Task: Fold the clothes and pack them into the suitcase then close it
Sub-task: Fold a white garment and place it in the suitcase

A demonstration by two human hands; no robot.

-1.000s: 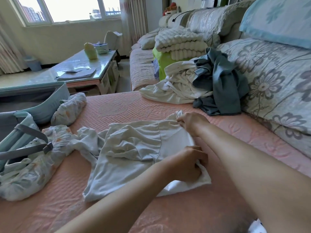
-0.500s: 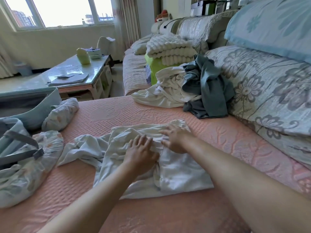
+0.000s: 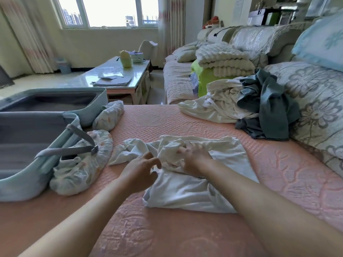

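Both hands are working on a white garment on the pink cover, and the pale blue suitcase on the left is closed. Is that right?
Not quite. The head view shows the pale blue suitcase open, its grey lining exposed. The rest holds: left hand and right hand work on the white garment on the pink cover.

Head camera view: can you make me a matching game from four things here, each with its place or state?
1 white garment
2 suitcase
3 grey-green garment
4 ribbed blanket

A open, at the left
B folded, on a lime-green thing
C under the right hand
D heaped by the flowered cushion

Pairs: 1-C, 2-A, 3-D, 4-B
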